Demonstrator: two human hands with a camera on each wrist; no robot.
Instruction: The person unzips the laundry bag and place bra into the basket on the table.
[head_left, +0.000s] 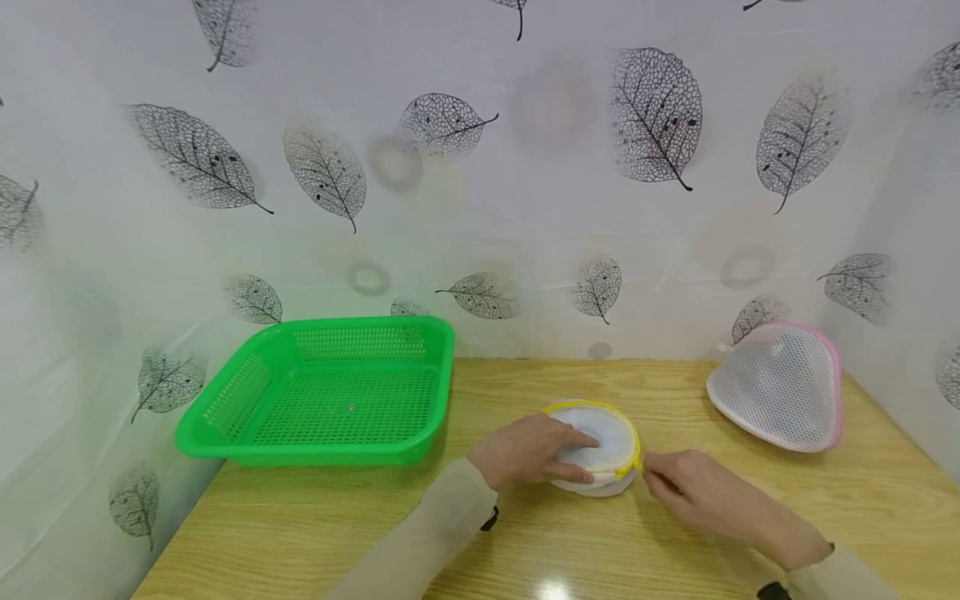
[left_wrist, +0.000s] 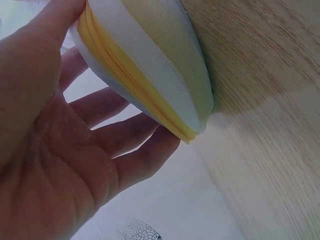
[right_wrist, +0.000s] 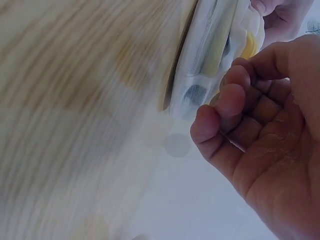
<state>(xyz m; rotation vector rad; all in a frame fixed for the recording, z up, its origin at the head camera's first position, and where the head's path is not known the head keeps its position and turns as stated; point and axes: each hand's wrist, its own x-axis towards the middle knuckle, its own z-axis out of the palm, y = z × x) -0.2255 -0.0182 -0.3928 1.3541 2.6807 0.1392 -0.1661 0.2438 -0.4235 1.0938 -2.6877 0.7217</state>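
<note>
A small round white mesh laundry bag (head_left: 594,433) with a yellow zipper (left_wrist: 125,75) lies on the table. My left hand (head_left: 528,450) holds it from the left, fingers over its top and thumb along the near rim. In the left wrist view, the zipper runs along the bag's side below the fingers. My right hand (head_left: 697,492) is at the bag's right edge, its curled fingers (right_wrist: 232,100) pinching the end of the yellow zipper. The zipper pull itself is mostly hidden by the fingertips.
A green plastic basket (head_left: 315,454) with perforated walls stands at the left. Farther right lies a white mesh bag (head_left: 780,387) with pink trim. Behind the wooden table (head_left: 300,533) hangs a pale leaf-print sheet (head_left: 525,208).
</note>
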